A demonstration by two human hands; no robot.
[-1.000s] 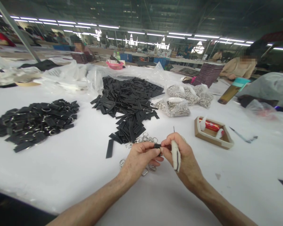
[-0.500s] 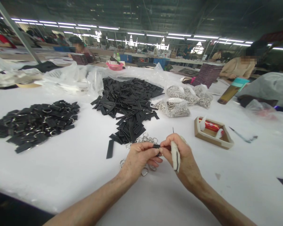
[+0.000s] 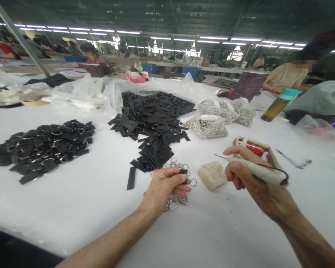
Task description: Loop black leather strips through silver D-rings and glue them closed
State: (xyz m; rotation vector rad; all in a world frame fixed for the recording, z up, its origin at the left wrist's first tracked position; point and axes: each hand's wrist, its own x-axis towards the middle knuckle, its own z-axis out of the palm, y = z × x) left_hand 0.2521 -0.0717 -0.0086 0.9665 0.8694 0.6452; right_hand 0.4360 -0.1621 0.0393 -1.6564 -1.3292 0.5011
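Observation:
My left hand [image 3: 164,186] is closed, pinching a folded black strap [image 3: 183,176] between thumb and fingers. Beside its fingertips a metal D-ring [image 3: 193,182] shows; whether the strap runs through it I cannot tell. Under and around that hand lie several loose D-rings [image 3: 173,204]. My right hand [image 3: 257,182] grips a pale-handled awl [image 3: 257,171], its thin dark tip pointing left. Below the tip sits a yellowish, wax-like block [image 3: 211,175] with a worn top. A single flat black strap [image 3: 131,178] lies left of my left hand.
A heap of black straps [image 3: 156,111] spreads ahead, with a pile of ringed straps [image 3: 47,149] at left. Bags of metal rings [image 3: 209,126], an open box [image 3: 273,158], small scissors [image 3: 294,160] and a bottle [image 3: 279,106] stand right. Other people work beyond.
My right hand has left the strap and moved right, the awl swinging to point left. The wax-like block is now uncovered. My left hand stays nearly in place with the strap.

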